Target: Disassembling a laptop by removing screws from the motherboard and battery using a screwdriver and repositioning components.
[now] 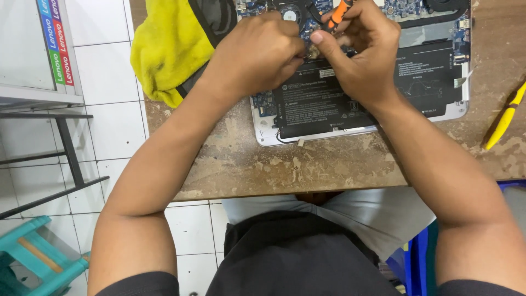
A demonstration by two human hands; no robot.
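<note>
Far left, a white box [38, 49] is sitting on a shelf, showing a strip of blue, green and red labels [55, 41]; the laptop's black battery [329, 101] is wearing white-print labels.

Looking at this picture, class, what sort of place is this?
Probably a computer repair bench: an opened laptop with its battery exposed on a worn table, and an orange-handled screwdriver in the right hand.

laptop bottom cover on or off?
Off. The laptop lies with its black battery, blue circuit board and fan exposed under both hands.

Opened laptop [361, 104] on table [329, 164], cloth [164, 49] left, pen [504, 118] right.
</note>
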